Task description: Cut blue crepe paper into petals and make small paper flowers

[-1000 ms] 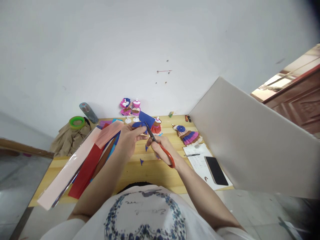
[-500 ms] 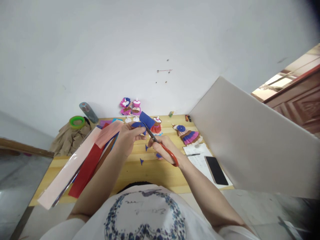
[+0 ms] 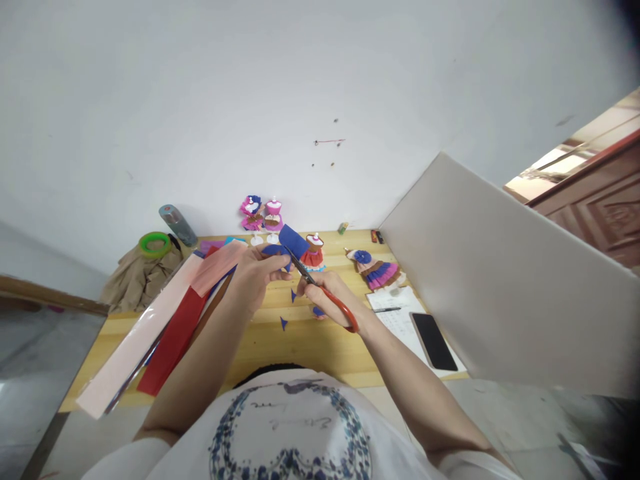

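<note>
My left hand (image 3: pixel 260 270) pinches a piece of blue crepe paper (image 3: pixel 294 241) above the table. Scissors (image 3: pixel 341 308) with orange-red handles are in my right hand (image 3: pixel 327 293), their blades against the blue paper near my left fingertips. Below the hands lie small blue scraps (image 3: pixel 284 323) on the wood. Just behind the paper stands a small mannequin in a red ruffled dress (image 3: pixel 314 253). Part of a small blue piece (image 3: pixel 318 311) shows beneath my right hand.
Crepe paper strips (image 3: pixel 173 347) in pink, red and brown lie at the left. Two dressed mannequins (image 3: pixel 273 212) stand by the wall. At the right are a ruffled doll dress (image 3: pixel 375 268), a written sheet (image 3: pixel 397 327), a pen and a phone (image 3: pixel 434 341), beside a white panel (image 3: pixel 505 287).
Hardly anything differs. The scissors and both hands keep nearly the same position at the blue paper, with only a very slight shift of the view.
</note>
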A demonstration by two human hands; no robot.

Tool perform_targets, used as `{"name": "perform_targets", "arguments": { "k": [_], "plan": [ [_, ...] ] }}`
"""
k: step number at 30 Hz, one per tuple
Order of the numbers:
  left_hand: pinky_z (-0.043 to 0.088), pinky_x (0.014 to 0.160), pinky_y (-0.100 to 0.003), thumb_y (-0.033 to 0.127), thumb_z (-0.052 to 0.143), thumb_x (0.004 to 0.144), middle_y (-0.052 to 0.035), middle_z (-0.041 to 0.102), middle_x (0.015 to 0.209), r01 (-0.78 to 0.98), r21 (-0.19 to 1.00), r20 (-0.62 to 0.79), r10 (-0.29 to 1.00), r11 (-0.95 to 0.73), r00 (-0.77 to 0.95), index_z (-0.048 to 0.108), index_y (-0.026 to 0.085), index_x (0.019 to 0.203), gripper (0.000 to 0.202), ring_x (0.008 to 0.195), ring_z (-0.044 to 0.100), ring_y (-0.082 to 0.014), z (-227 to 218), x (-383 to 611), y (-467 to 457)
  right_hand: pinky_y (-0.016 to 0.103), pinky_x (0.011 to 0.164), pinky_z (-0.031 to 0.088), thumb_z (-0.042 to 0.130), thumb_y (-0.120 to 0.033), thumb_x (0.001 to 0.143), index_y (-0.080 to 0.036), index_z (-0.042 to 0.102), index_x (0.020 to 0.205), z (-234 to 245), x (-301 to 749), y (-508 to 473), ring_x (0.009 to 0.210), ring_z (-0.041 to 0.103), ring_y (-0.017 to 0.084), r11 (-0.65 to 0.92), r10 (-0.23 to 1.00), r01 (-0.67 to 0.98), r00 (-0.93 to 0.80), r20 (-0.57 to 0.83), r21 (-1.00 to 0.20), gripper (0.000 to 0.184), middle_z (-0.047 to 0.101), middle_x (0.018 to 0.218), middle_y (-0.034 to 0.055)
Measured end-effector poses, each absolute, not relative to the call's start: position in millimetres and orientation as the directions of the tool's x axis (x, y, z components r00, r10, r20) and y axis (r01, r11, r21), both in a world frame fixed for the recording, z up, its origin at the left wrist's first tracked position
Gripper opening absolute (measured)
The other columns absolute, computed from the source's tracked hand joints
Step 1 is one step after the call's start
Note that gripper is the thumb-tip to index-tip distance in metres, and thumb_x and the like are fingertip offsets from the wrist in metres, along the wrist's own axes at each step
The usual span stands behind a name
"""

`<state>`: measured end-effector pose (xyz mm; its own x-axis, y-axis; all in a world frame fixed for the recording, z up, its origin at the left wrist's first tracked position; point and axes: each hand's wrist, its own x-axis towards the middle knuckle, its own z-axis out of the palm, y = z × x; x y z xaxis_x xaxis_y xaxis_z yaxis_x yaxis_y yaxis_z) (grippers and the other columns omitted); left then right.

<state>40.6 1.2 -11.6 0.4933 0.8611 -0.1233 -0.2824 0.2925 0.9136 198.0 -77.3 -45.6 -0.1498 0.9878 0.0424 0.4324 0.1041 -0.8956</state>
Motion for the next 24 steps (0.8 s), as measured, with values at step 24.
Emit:
{"name": "perform_targets", "arguments": {
  "k": [24],
  "plan": [
    [0.052, 0.053, -0.023, 0.027, 0.083, 0.055, -0.0020, 0.067, 0.062, -0.263, 0.926, -0.129, 0.883, 0.270, 0.451, 0.066, 0.015, 0.062, 0.022, 0.056, 0.060, -0.0121, -12.8, 41.2, -1.5, 0.024, 0.050, 0.034, 0.047, -0.061, 0.083, -0.017, 0.056, 0.073, -53.6, 195.5, -74.0, 0.051, 0.043, 0.012, 0.156, 0.983, 0.381, -0.147, 0.107, -0.911, 0.046, 0.043, 0.055, -0.0029]
  ]
}}
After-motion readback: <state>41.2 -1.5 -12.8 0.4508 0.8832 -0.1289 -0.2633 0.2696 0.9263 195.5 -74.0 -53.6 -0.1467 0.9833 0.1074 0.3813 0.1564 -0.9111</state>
